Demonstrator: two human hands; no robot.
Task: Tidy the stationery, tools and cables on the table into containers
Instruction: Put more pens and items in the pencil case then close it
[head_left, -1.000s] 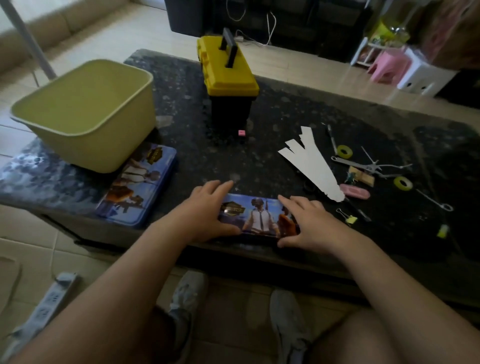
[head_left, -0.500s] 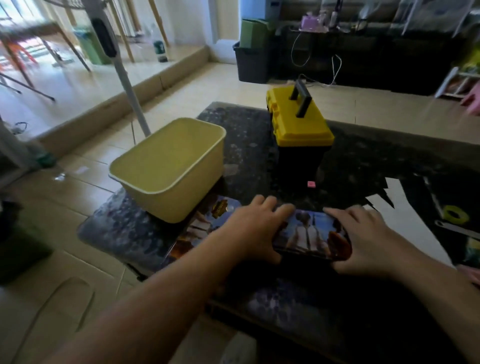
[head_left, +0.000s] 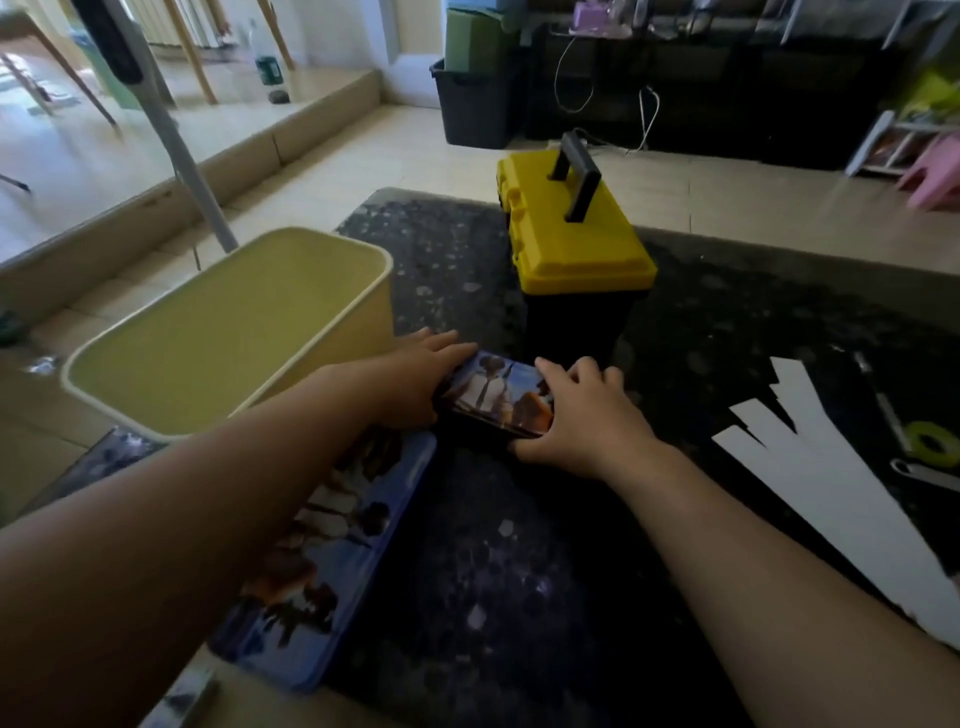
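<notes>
Head view: nearest, a flat blue printed lid (head_left: 332, 561) lies on the dark bench (head_left: 498, 571), partly under the left forearm. Past it, a small printed tin (head_left: 498, 397) sits between both hands. The left hand (head_left: 410, 382) presses its left end, fingers stretched almost flat along the tin's far edge. The right hand (head_left: 582, 415) clamps the tin's right end, fingers curled over the top, thumb at the near edge. Whether the tin is lifted off the bench cannot be told. Right of the tin, white paper strips (head_left: 831, 483) fan across the bench, with a green tape ring (head_left: 932, 444) beside them. Left of the tin stands a pale yellow bin (head_left: 234, 332), touching the lid's far end. Just behind the tin stands a toolbox (head_left: 576, 260), yellow lid closed, black handle upright.
</notes>
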